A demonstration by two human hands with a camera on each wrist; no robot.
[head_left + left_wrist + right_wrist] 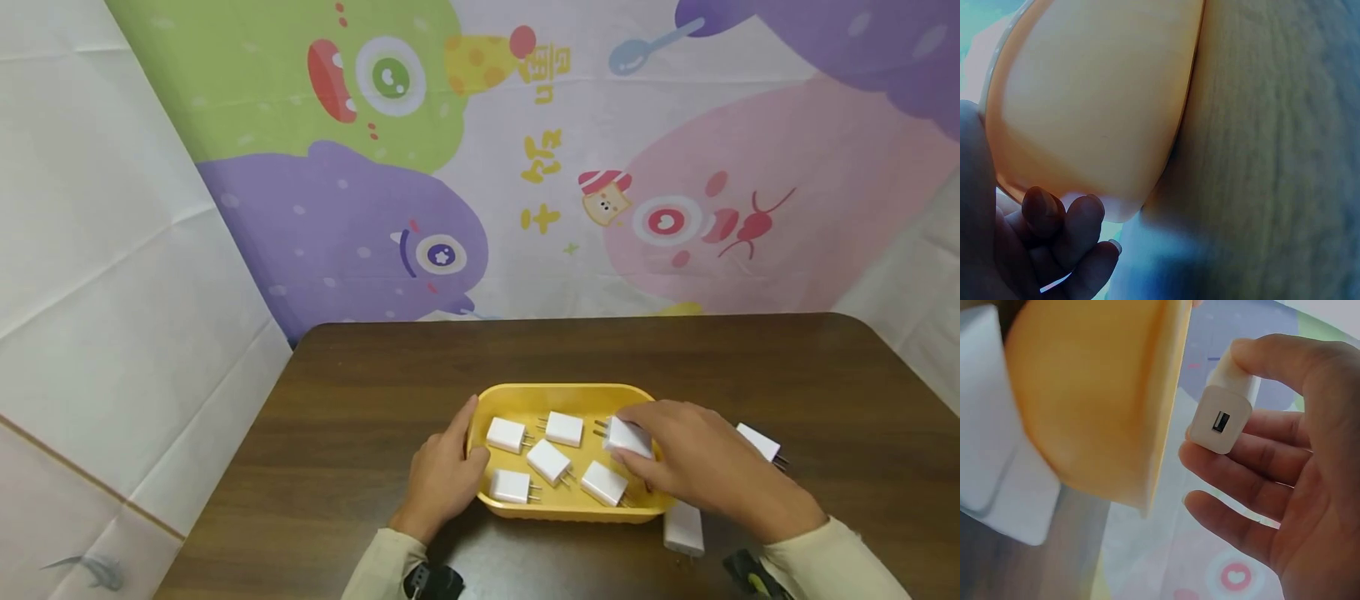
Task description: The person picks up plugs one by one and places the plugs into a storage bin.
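A yellow plastic basket (555, 510) stands on the table, with several white USB charger plugs lying in it, one of them a plug (550, 462) near the middle. My left hand (444, 473) grips the basket's left end, thumb over the rim and the other fingers along the outside wall. Between thumb and fingers, my right hand (693, 454) pinches another white USB charger (1219, 419) over the basket's right end. Its prongs point left in the head view, and its USB port faces the right wrist camera.
On the table to the right of the basket lie two more white chargers, a near one (683, 528) by the basket's corner and a far one (759, 442) partly behind my right hand. A cloth printed with cartoon figures (525, 167) hangs behind the brown table (360, 400).
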